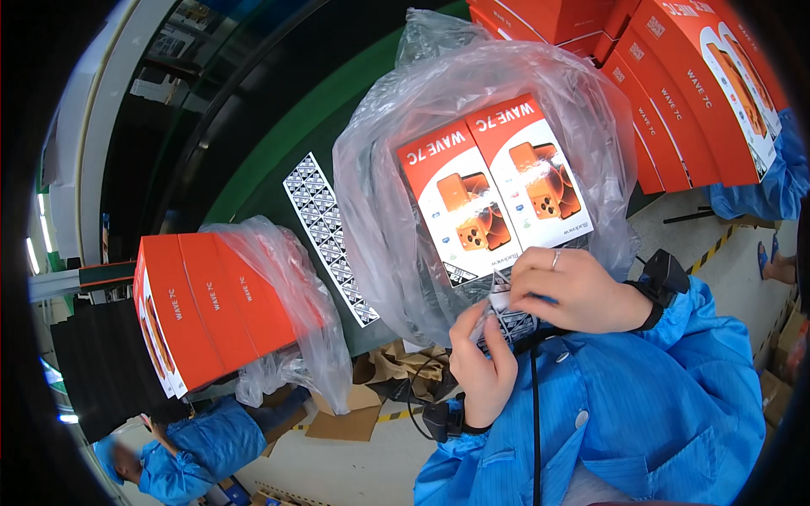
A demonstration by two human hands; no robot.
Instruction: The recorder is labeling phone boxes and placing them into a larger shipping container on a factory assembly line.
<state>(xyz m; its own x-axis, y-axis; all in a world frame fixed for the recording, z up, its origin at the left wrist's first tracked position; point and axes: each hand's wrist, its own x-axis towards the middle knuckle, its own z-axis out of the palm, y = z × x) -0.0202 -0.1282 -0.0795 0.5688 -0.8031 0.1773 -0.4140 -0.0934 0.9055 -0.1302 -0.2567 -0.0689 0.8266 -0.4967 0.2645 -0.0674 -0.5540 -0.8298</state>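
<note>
Two red-and-white phone boxes [454, 202] lie side by side in an opened clear plastic bag [371, 177]. A black-and-white triangular label sits on the near left corner of the left box. Just below the boxes, my left hand [485, 367] pinches a small sheet of black-and-white stickers [513, 324]. My right hand [574, 291], wearing a ring, is closed with its fingertips against the top of that sheet, by a whitish piece; whether it grips a single sticker I cannot make out. Left of the bag, a longer sticker sheet [325, 232] lies flat on the dark green table.
More red boxes [224, 299], partly wrapped in plastic, stand at the left. Stacked red boxes [675, 101] rise at the far right. A person in blue [202, 451] is at lower left; another blue sleeve [742, 190] shows at right. Cardboard [342, 422] lies on the floor.
</note>
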